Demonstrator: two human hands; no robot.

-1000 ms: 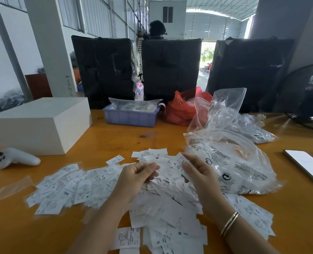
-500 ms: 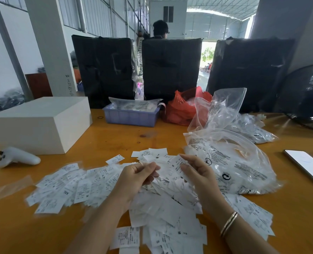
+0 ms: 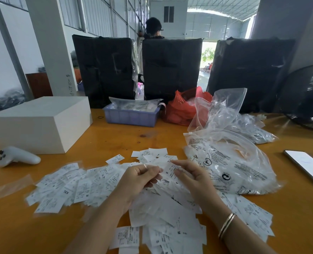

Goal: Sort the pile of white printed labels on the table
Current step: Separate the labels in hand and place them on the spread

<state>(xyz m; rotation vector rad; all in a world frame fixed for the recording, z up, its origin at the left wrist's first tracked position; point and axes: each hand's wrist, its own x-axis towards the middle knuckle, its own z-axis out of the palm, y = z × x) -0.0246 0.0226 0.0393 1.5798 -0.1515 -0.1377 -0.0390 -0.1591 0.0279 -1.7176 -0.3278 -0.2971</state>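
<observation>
Head view, step in hand: picking a single label out of the heap to read its size; sorting looks to be at an early stage, since most labels lie unsorted.
Head view, next move: judged from the printed "S", the held label needs carrying to a spot with like sizes, then a fresh one lifting from the heap without dragging its neighbours along.
Head view, pile of labels point(image 3: 161, 208): spread across the near tabletop point(image 3: 115, 140), thickest under and between the two hands, thinning out to the left where an "XXL" and an "M" label show.
Head view, held label point(image 3: 170, 171): a white slip marked "S", raised a little above the heap, between the two hands.
Head view, left hand point(image 3: 139, 178): fingers curled inward, tips meeting the left edge of the held label; it looks like a pinch, though the contact is partly hidden.
Head view, right hand point(image 3: 192, 178): thumb and forefinger narrow on the right edge of the same label, other fingers loosely bent over the heap.
Head view, surroundings: clear plastic bags point(image 3: 225, 162) just right of the heap, a phone point(image 3: 306, 167) further right, a white box point(image 3: 40, 123) and a white controller point(image 3: 16, 157) to the left, a blue tray point(image 3: 131, 116) at the far side.
</observation>
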